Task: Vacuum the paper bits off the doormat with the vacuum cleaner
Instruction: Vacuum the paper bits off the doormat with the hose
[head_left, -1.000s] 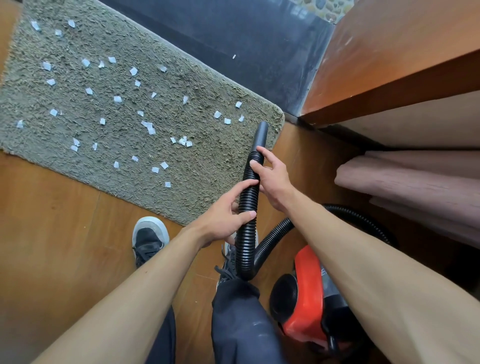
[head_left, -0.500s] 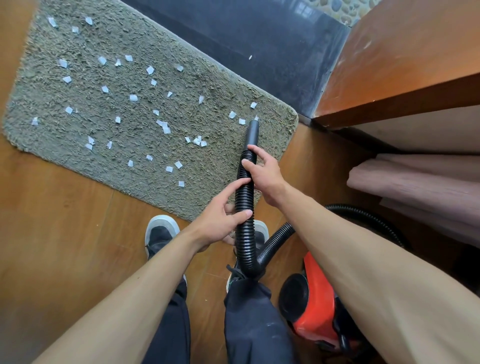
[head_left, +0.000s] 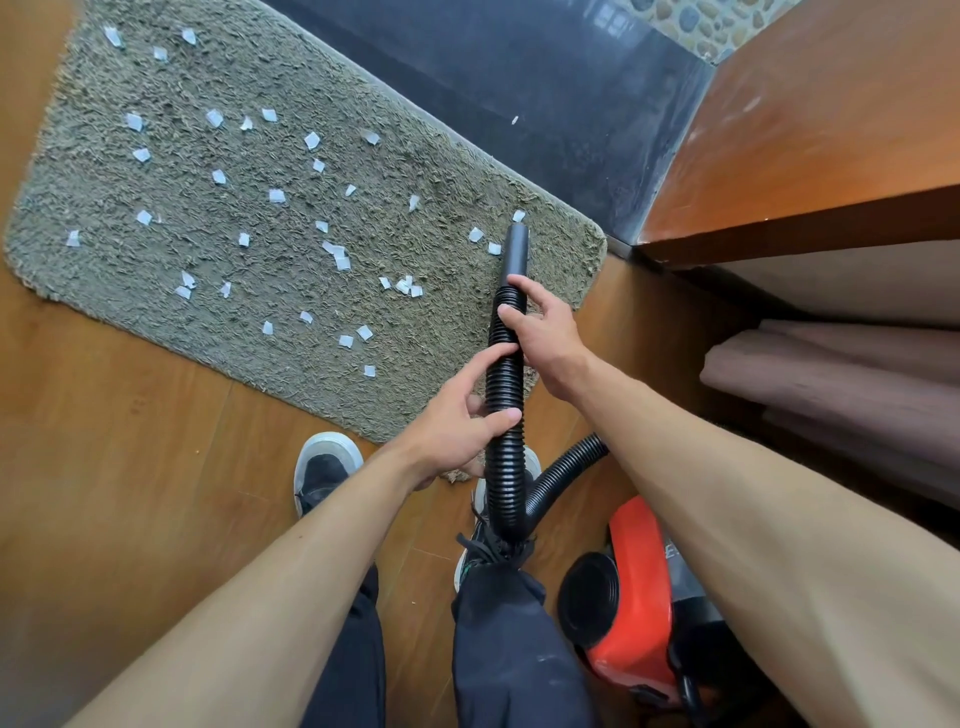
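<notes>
A grey shaggy doormat (head_left: 171, 270) lies on the wooden floor, strewn with several small white paper bits (head_left: 336, 255). I hold the black ribbed vacuum hose (head_left: 506, 467) in both hands. My right hand (head_left: 540, 332) grips it high up, just below the smooth black nozzle (head_left: 515, 252). My left hand (head_left: 457, 426) grips it lower down. The nozzle tip rests over the mat's right end, beside two paper bits (head_left: 483, 241) and one at its tip. The red and black vacuum cleaner body (head_left: 631, 608) sits on the floor at my right.
My two feet in black shoes (head_left: 324, 473) stand at the mat's near edge. A dark threshold strip (head_left: 519, 78) runs behind the mat. A wooden shelf (head_left: 810, 156) and folded pinkish fabric (head_left: 841, 374) are at the right.
The nozzle has moved forward from the mat's right edge onto the mat, reaching the paper bits at its right end. Both hands keep their grip on the hose.
</notes>
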